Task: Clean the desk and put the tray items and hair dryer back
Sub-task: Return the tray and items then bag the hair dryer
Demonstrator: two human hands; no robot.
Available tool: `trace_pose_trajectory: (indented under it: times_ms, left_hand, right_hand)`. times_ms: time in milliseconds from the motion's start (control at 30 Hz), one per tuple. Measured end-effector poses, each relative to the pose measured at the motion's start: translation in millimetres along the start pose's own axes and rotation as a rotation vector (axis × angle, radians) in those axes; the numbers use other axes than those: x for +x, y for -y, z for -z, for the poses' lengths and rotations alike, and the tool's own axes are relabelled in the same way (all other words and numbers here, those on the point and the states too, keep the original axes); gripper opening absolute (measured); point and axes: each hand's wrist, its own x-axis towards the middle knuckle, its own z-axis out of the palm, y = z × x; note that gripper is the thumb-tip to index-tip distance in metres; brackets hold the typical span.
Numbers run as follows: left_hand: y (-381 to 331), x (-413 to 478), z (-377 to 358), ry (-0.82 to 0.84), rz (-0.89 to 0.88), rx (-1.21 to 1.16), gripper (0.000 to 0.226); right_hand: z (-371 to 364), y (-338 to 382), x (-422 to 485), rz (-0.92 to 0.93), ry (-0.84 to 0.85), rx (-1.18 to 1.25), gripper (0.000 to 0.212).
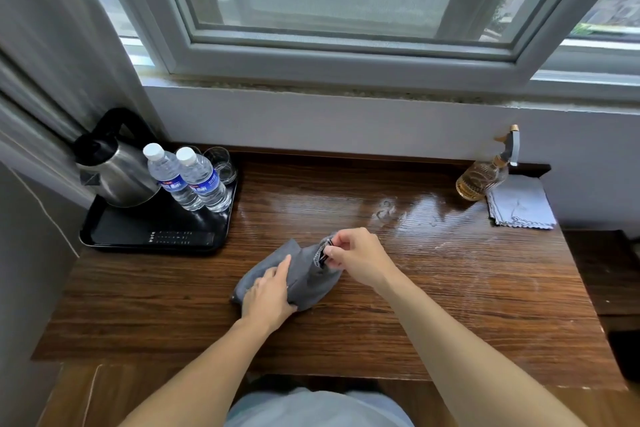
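A wooden desk [415, 288] sits under a window, its far right part streaked wet. At centre lies a grey pouch [304, 277], probably holding the hair dryer, which is not itself visible. The left hand [268, 295] rests flat on the pouch, open and pinning it. The right hand [360, 258] has its fingers [334, 248] pinched on the stitched mouth, apparently on a dark cord or tab. To close it well, keep the pouch pinned and pull steadily. The black tray [104, 239] at the left carries a kettle [114, 173], 2 bottles [194, 180], glasses [221, 163] and a remote [180, 238].
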Motion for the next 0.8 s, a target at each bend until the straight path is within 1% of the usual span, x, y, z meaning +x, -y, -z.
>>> trace_pose_trajectory:
  times_ms: [100, 200, 233, 267, 300, 367, 433, 533, 600, 733, 800]
  left_hand:
    - [2, 1, 1, -0.044, 0.004, 0.051, 0.097]
    - [2, 5, 8, -0.080, -0.009, 0.076, 0.087]
    - [2, 6, 12, -0.077, -0.011, 0.073, 0.083]
    - [1, 8, 15, -0.072, -0.014, 0.079, 0.080]
    - [1, 9, 19, -0.067, -0.018, 0.093, 0.078]
    - [4, 12, 23, -0.070, -0.026, 0.106, 0.076]
    - [8, 13, 26, -0.079, -0.027, 0.112, 0.070]
    - [18, 13, 29, -0.057, 0.030, 0.162, 0.041]
    - [25, 12, 29, -0.040, 0.075, 0.170, 0.029]
    - [29, 19, 38, -0.095, 0.119, 0.177, 0.025]
    - [27, 25, 44, -0.117, 0.128, 0.200, 0.029]
  right_hand:
    - [4, 6, -2, -0.059, 0.112, 0.184, 0.017]
    - [9, 8, -8, -0.154, 0.251, 0.569, 0.024]
    - [12, 9, -11, -0.170, 0.271, 0.665, 0.024]
    - [15, 9, -12, -0.175, 0.267, 0.696, 0.024]
    - [18, 9, -13, -0.172, 0.244, 0.670, 0.023]
    - [20, 9, -14, -0.157, 0.174, 0.536, 0.022]
    - [22, 7, -12, -0.171, 0.115, 0.499, 0.021]
    - [23, 5, -12, -0.229, 0.080, 0.618, 0.021]
    - [25, 4, -11, -0.240, 0.025, 0.628, 0.020]
    - [24, 2, -9, -0.296, -0.104, 0.639, 0.024]
    - [21, 1, -9, -0.346, -0.103, 0.696, 0.022]
